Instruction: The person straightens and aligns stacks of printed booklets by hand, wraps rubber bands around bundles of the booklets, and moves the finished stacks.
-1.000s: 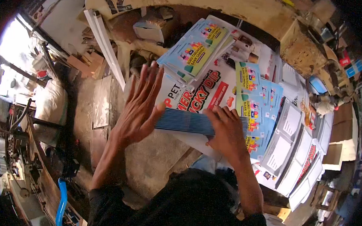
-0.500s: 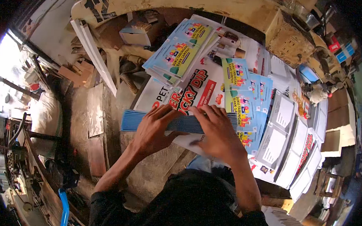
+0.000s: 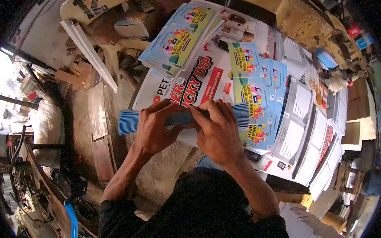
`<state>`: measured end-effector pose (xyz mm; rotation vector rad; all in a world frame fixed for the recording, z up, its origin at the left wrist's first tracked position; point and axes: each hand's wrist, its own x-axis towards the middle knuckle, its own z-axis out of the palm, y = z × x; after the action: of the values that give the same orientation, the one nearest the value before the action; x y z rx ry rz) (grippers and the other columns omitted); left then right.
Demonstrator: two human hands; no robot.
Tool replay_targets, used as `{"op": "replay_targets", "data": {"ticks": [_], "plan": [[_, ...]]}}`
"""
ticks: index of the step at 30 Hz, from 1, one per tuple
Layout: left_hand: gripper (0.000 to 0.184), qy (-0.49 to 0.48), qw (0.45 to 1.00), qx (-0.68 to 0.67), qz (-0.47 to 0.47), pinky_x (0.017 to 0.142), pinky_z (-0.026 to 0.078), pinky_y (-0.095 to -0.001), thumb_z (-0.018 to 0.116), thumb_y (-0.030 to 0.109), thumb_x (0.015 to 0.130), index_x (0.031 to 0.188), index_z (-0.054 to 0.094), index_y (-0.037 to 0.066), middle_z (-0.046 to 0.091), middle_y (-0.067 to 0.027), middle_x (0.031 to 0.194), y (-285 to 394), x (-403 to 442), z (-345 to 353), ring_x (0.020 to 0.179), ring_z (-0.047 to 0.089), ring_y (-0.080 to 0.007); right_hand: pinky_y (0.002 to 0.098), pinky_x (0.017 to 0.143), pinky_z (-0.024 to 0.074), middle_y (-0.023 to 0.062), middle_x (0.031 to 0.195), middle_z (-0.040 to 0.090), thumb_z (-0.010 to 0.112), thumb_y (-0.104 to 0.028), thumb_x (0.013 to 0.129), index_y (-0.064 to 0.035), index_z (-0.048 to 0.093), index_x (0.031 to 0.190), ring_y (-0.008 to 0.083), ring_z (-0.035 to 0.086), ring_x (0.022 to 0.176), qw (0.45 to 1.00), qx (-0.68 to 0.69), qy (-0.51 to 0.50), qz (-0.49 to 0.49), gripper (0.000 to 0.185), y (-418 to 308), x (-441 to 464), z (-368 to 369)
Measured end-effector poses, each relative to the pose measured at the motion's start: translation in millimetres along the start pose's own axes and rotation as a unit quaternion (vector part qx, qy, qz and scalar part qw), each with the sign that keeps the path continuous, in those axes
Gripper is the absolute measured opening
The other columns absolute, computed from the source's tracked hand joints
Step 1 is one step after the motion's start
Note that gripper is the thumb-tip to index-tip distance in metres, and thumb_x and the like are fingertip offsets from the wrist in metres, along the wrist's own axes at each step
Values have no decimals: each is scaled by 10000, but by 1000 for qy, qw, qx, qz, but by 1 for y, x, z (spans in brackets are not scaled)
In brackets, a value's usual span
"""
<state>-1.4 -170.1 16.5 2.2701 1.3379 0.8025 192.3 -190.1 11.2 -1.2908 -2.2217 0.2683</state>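
Both my hands grip one stack of thin blue-edged booklets (image 3: pixel 128 122), its layered edges facing up and its ends fanned and bowed. My left hand (image 3: pixel 157 126) is closed around the left part, thumb on the near side. My right hand (image 3: pixel 217 133) is closed around the right part, fingers over the top. The two hands hide the middle of the stack. Just beyond lies a printed poster sheet (image 3: pixel 162 85) with large red and black lettering. To the right, blue-and-yellow booklets (image 3: pixel 254 96) lie spread in overlapping rows.
A pile of blue-and-yellow printed covers (image 3: pixel 179 36) lies at the back left of the sheets. Grey-and-white printed sheets (image 3: pixel 291 120) are stacked on the right. A cream machine frame (image 3: pixel 132 4) marked 12 curves along the back. Long white strips (image 3: pixel 90 55) lean at the left.
The stack has gone from straight and level to bowed, with its ends fanned out. My hands have drawn slightly closer together, and the right hand's fingers have curled in. The view has shifted slightly.
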Motion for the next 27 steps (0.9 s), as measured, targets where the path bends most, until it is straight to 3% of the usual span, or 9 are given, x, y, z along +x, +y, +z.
{"op": "replay_targets", "data": {"ticks": [2,4,11,15,17,19,22,27], "plan": [[401,-5,1000,5,7,762,551,-394,810,38,644,1031,705,49,693,-119,974,-3,0,0,881,682,-327,445,942,417,126,1061,559,679,-52,754,-18,655,1176,326,542,1039,1000,8,26,4,424,4,2,-2],[409,-2,1000,8,15,759,549,-393,819,36,631,1025,708,49,697,-120,966,-8,0,3,882,682,-324,451,942,444,130,1114,570,683,-95,743,-37,641,1179,337,558,1061,996,85,-21,-30,442,16,6,-7],[404,2,1000,13,9,745,547,-388,833,62,635,1021,712,42,699,-126,960,-4,-1,5,857,685,-321,448,866,446,121,1042,554,681,-78,742,-36,646,1161,322,540,975,998,-5,63,-16,423,24,-9,-6],[361,20,1000,11,10,724,551,-392,840,73,651,990,721,36,699,-132,933,0,2,3,826,684,-319,453,897,446,130,1074,553,684,-89,750,-38,645,1167,325,542,1008,998,-29,59,-5,422,28,-13,-7],[350,25,1000,-5,4,721,552,-390,841,74,654,982,724,35,699,-131,926,3,2,3,819,684,-318,431,911,439,97,1076,563,753,-99,738,1,662,1099,296,553,1052,998,27,25,-48,386,36,-9,-18],[360,49,998,29,30,724,555,-384,844,74,651,986,720,27,696,-135,922,1,1,4,815,682,-317,430,930,438,94,1081,570,760,-111,742,-2,662,1109,297,557,1054,998,-5,55,-29,395,44,-12,-30],[370,12,1000,21,-10,734,556,-381,846,74,647,989,715,20,693,-138,906,4,2,2,818,684,-321,424,937,460,88,1064,584,756,-87,748,-26,664,1145,295,579,1027,998,0,60,-4,412,52,-20,-35],[390,21,999,29,-12,736,543,-389,856,107,652,998,700,19,678,-134,906,-5,-4,9,829,672,-321,409,843,505,94,1008,586,716,18,710,-59,695,1122,287,593,978,998,0,59,31,420,51,-21,-29]]}}
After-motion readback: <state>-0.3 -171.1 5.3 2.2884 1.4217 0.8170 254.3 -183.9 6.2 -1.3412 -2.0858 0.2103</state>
